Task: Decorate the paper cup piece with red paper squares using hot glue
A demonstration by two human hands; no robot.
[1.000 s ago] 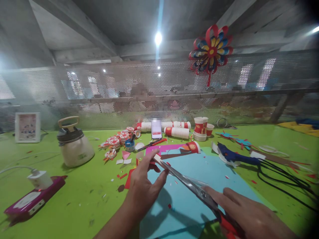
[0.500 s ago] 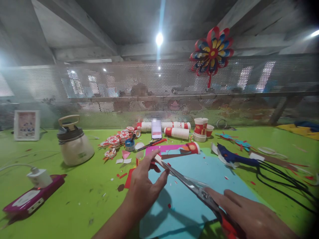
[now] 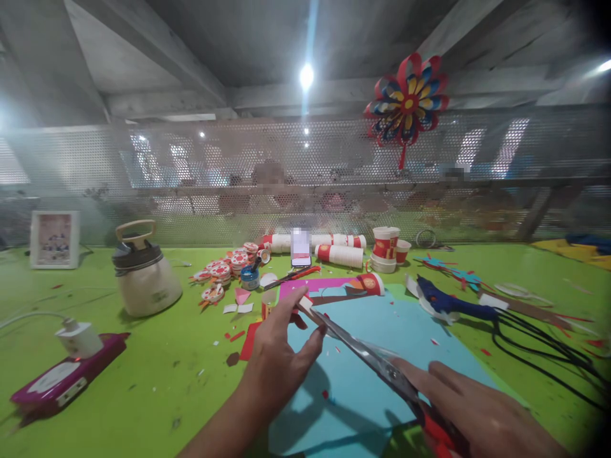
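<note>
My left hand (image 3: 286, 346) pinches a small white and red paper piece (image 3: 306, 305) between its fingers, above a light blue sheet (image 3: 382, 337). My right hand (image 3: 468, 401) is wrapped round the red handles of the scissors (image 3: 377, 364). The blades point up and left, with their tips at the paper piece by my left fingers. Behind the blue sheet lie a magenta sheet (image 3: 291, 288) and a red and white paper cup (image 3: 371, 284) on its side. Small red and white scraps are scattered on the blue sheet.
On the green table (image 3: 191, 381) stand a jug (image 3: 146, 280), a purple power strip (image 3: 71, 375), a blue jar (image 3: 249, 278), a phone (image 3: 300, 247) and stacked cups (image 3: 384, 245). A blue tool (image 3: 449, 302) with black cords lies right. A paper flower (image 3: 408, 104) hangs above.
The whole view has shifted very slightly. Both hands keep nearly the same pose, with the scissor tips still at the paper piece.
</note>
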